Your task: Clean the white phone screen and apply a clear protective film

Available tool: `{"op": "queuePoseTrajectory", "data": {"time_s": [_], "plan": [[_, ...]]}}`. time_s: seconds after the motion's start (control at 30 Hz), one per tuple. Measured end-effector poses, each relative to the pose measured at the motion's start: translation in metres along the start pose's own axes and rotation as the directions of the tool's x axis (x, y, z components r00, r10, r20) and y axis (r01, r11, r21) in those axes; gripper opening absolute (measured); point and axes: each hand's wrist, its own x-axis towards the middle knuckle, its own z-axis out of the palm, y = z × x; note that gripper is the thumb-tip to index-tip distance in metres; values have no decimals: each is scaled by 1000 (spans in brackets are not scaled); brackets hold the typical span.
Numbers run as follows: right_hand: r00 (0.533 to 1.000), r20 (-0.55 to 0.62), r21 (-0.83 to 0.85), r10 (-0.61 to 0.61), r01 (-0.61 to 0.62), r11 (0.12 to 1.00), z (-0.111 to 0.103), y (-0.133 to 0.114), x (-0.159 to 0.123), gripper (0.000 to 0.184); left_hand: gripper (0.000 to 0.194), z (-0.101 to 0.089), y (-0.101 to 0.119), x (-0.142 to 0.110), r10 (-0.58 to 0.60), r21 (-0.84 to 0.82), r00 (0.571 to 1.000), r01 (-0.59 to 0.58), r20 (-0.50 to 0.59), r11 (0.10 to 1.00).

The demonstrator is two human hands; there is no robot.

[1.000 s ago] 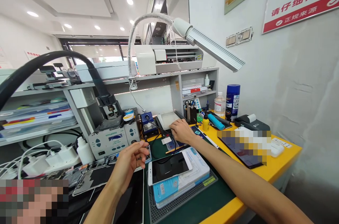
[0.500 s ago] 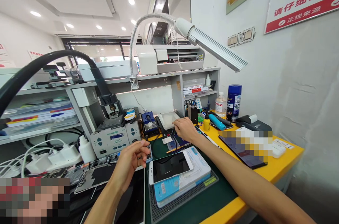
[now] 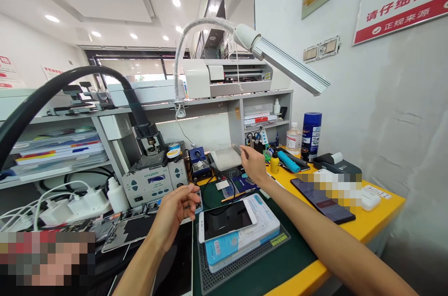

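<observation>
My right hand [image 3: 254,164] reaches to the back of the bench, its fingers bent together at the right edge of a flat, pale-topped plate [image 3: 227,158]. A dark grey rod [image 3: 236,148] shows just past its fingertips; whether they grip it is hidden. My left hand [image 3: 179,207] hovers to the left with loosely curled fingers and nothing visible in them. Close behind it lies a small bluish device [image 3: 199,202], partly covered. Between my arms a white phone [image 3: 228,221] with a dark screen lies on a blue-and-white box [image 3: 245,244], itself on a grey perforated mat [image 3: 231,273].
A soldering station [image 3: 199,161] and a grey control unit [image 3: 154,186] stand at the back left. To the right are a yellow bottle [image 3: 275,164], a blue spray can [image 3: 311,137] and a dark phone [image 3: 320,199]. A lamp [image 3: 287,62] arches overhead.
My right hand has shifted right along the plate to the grey rod, its fingers drawing together. My left hand holds its pose. The whole view drifts slightly.
</observation>
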Motion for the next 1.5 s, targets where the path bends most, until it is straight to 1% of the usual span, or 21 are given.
{"op": "queuePoseTrajectory", "data": {"time_s": [0.2, 0.37, 0.47, 0.53, 0.67, 0.7, 0.73, 0.77, 0.8, 0.9, 0.97, 1.0, 1.07, 1.1, 1.13, 1.17, 1.23, 1.3, 1.37, 1.43, 1.5], "plan": [[998, 2, 237, 69, -68, 969, -5, -2, 0, 29, 31, -3, -2, 2, 2, 15, 1000, -2, 11, 1000], [972, -4, 486, 235, -204, 850, -12, -17, 3, 23, 32, -4, -3, 3, 13, 16, 1000, -13, 26, 1000], [926, 42, 651, 374, -309, 693, -25, -28, 12, 24, 32, -2, -3, 2, 45, 14, 999, -45, 31, 999], [909, 141, 743, 392, -359, 565, -36, -38, 16, 19, 32, 0, -2, 0, 88, 13, 996, -88, 28, 996], [881, 353, 831, 315, -450, 327, -55, -67, 12, 20, 34, 8, 1, -7, 224, 5, 975, -224, -6, 975], [837, 466, 835, 286, -523, 170, -58, -76, 8, 21, 35, 10, 2, -9, 265, 12, 964, -264, -29, 964], [796, 551, 812, 251, -580, 58, -60, -86, 2, 22, 37, 13, 3, -12, 306, 19, 951, -305, -52, 952], [773, 595, 791, 219, -611, 8, -62, -96, -4, 23, 40, 16, 5, -14, 329, 29, 942, -328, -59, 944], [758, 625, 772, 187, -636, 0, -64, -106, -10, 22, 44, 18, 6, -15, 353, 25, 933, -352, -71, 936], [739, 663, 734, 122, -673, 88, -68, -127, -23, 26, 43, 20, 9, -17, 386, -43, 915, -393, -120, 918], [751, 656, 724, 70, -653, 222, -69, -130, -24, 31, 38, 17, 11, -16, 360, -156, 919, -383, -160, 910], [775, 630, 725, 56, -612, 315, -69, -127, -22, 34, 35, 15, 12, -14, 335, -211, 926, -367, -176, 906], [885, 457, 713, 88, -424, 558, -67, -112, -14, 35, 30, 9, 14, -10, 292, -265, 934, -341, -208, 902], [937, 331, 646, 116, -314, 695, -65, -99, -8, 31, 26, 6, 14, -8, 276, -270, 935, -331, -223, 904], [964, 239, 540, 120, -234, 808, -63, -85, -3, 27, 24, 3, 14, -7, 265, -263, 933, -327, -244, 908], [971, 215, 411, 104, -186, 892, -60, -71, 1, 23, 22, 1, 13, -5, 259, -245, 934, -319, -247, 916], [936, 352, 189, -3, -68, 980, -52, -43, 6, 25, 23, -2, 11, -2, 250, -215, 932, -309, -262, 926], [836, 533, 67, -131, 112, 991, -43, -23, 4, 49, 24, -5, 9, 0, 240, -205, 930, -301, -278, 931], [757, 630, -26, -172, 242, 970, -34, -13, -2, 66, 22, -7, 7, 2, 227, -207, 930, -292, -289, 934], [735, 654, -52, -180, 281, 958, -25, -11, -9, 63, 19, -9, 6, 3, 216, -210, 933, -282, -289, 936], [755, 624, -13, -199, 264, 964, -19, -12, -13, 43, 20, -10, 6, 4, 207, -208, 937, -271, -282, 940]]}}
